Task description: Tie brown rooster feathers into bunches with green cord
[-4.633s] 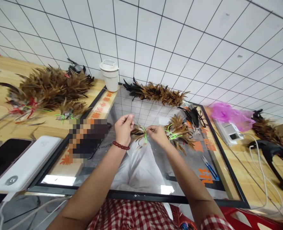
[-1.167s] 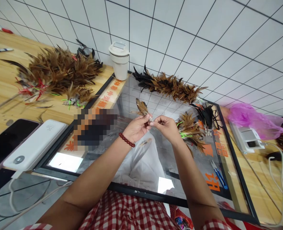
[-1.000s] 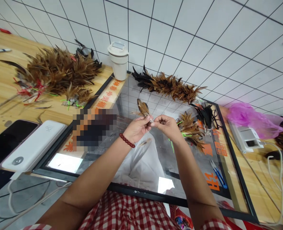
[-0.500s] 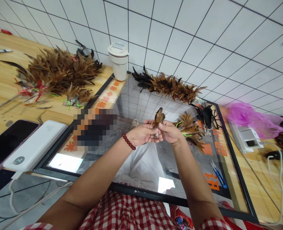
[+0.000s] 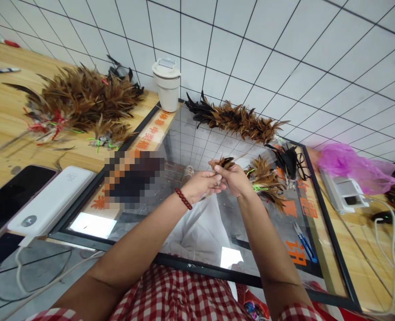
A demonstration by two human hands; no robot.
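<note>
Here both hands pinch a feather tuft, tips seemingly pointing up-right.

Your fingers pinch soft, fluffy brown feathers over a glossy, mirror-smooth glass panel. Around it lies matt wood-grain desk, with a smooth white plastic cup.

- Both hands meet over the glass-topped board; the left hand and right hand pinch a small feather bundle between them.
- A loose feather pile lies just beside the right hand.
- White cup stands by the wall.
</note>
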